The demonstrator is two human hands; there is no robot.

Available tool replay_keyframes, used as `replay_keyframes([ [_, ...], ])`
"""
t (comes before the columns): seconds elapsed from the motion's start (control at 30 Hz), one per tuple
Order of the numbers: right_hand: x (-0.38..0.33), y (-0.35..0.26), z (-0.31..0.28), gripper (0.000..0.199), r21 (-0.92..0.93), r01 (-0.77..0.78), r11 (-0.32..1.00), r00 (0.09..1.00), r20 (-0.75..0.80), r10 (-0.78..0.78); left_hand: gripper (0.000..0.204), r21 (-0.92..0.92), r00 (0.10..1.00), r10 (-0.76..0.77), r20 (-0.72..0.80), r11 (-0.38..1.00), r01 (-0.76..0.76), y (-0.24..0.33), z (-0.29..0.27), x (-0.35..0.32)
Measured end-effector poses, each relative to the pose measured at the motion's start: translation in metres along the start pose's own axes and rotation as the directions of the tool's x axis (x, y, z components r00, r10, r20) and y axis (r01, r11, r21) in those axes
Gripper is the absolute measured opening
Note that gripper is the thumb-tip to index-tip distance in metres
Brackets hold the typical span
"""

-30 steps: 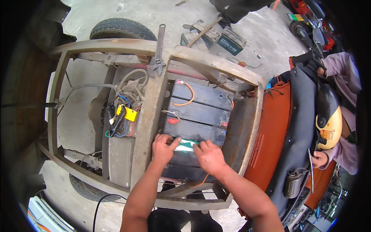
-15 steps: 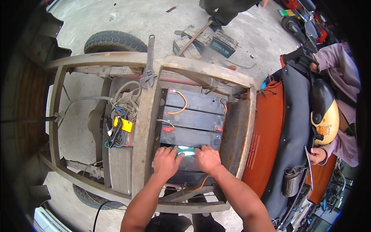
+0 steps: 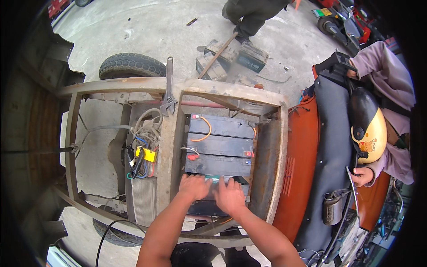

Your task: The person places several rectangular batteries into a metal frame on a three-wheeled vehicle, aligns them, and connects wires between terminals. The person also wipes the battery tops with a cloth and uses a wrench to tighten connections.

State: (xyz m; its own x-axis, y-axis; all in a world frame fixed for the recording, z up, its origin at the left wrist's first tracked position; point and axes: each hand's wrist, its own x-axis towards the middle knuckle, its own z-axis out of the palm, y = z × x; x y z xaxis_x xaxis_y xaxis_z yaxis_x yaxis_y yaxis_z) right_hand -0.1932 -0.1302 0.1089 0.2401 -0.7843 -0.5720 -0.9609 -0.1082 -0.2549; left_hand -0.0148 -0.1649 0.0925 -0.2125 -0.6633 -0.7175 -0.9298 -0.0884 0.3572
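My left hand [image 3: 195, 187] and my right hand [image 3: 230, 196] are side by side on a dark battery [image 3: 215, 179] with a teal and white label. The fingers of both hands bend over its far edge, and the hands cover most of it. Beyond it, three long dark batteries [image 3: 218, 164] lie in a row inside the rusty metal frame [image 3: 168, 147]. Red terminal covers and an orange cable [image 3: 209, 129] show on their tops. Part of another dark battery [image 3: 207, 208] shows below my wrists.
An adjustable wrench [image 3: 169, 95] lies across the frame's far beam. A wire bundle with a yellow tag [image 3: 146, 154] and a finned box [image 3: 144, 200] sit left. Several batteries [image 3: 252, 58] stand on the floor near a person's legs. Another person's hand [image 3: 362, 176] is beside a black padded seat [image 3: 327, 147].
My right hand has shifted left, closer to my left hand, and less of the teal label shows between them. The whole view has tilted slightly upward.
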Motion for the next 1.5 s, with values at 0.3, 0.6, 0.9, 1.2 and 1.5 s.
replay_keyframes([
  [0.3, -0.007, -0.009, 0.004, 0.093, -0.007, 0.083, 0.997, 0.995, -0.057, -0.083, 0.065, 0.025, 0.966, -0.15, 0.211, 0.989, 0.148, 0.021, -0.018, 0.012],
  [0.6, 0.018, -0.001, 0.0, 0.097, 0.059, 0.073, 0.996, 0.991, 0.11, -0.079, 0.065, 0.08, 0.92, -0.219, 0.325, 0.976, 0.204, 0.035, -0.02, 0.025],
  [0.9, 0.024, -0.003, -0.005, 0.093, 0.029, 0.05, 0.998, 0.983, 0.174, -0.054, 0.063, 0.028, 0.946, -0.247, 0.211, 0.969, 0.246, 0.032, -0.01, 0.028],
  [1.2, -0.007, 0.027, 0.001, 0.068, 0.166, 0.064, 0.984, 0.967, -0.255, -0.02, 0.037, -0.416, 0.743, -0.334, -0.58, 0.906, 0.083, -0.011, 0.028, -0.016],
  [1.5, 0.035, 0.065, -0.023, 0.101, 0.357, -0.23, 0.905, 0.9, -0.275, 0.338, 0.071, -0.662, 0.691, -0.569, -0.446, 0.729, 0.174, -0.002, 0.05, 0.013],
])
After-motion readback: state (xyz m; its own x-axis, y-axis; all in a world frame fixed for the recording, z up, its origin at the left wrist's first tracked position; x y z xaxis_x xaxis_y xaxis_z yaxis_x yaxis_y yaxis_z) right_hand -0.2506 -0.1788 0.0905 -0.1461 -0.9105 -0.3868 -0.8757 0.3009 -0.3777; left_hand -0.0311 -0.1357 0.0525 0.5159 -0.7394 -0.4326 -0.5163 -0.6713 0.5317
